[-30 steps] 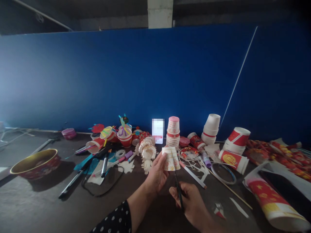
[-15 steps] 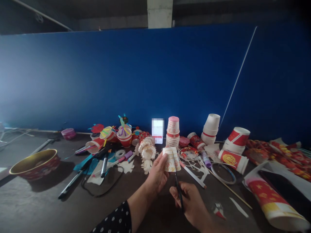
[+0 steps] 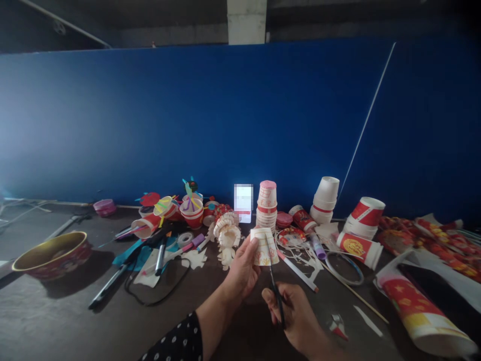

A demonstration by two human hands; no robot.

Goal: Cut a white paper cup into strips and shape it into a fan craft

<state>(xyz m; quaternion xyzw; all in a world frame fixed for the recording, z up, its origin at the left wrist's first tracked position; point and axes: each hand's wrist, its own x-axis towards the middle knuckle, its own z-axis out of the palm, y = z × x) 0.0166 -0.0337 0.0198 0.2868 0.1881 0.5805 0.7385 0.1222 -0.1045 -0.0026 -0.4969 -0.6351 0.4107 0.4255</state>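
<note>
A white paper cup (image 3: 264,248) with gold and red markings is upside down in my left hand (image 3: 246,265), its fingers and thumb closed on the cup's left side. My right hand (image 3: 291,308), lower and to the right, grips black-handled scissors (image 3: 277,293). The scissor blades point up and lie along the cup's wall, one blade showing against its front. Behind the cup stands a stack of paper cups (image 3: 267,205) with a pink top.
Left lie a gold-rimmed bowl (image 3: 56,263), markers (image 3: 161,259) and decorated cups (image 3: 192,213). On the right are stacked white cups (image 3: 326,198), a ring (image 3: 347,283), a thin stick (image 3: 366,302), paper scraps (image 3: 368,321) and a large red cup (image 3: 424,316).
The scissor blades have moved up along the cup, and one blade now shows against its wall. My left hand still holds the cup in nearly the same place.
</note>
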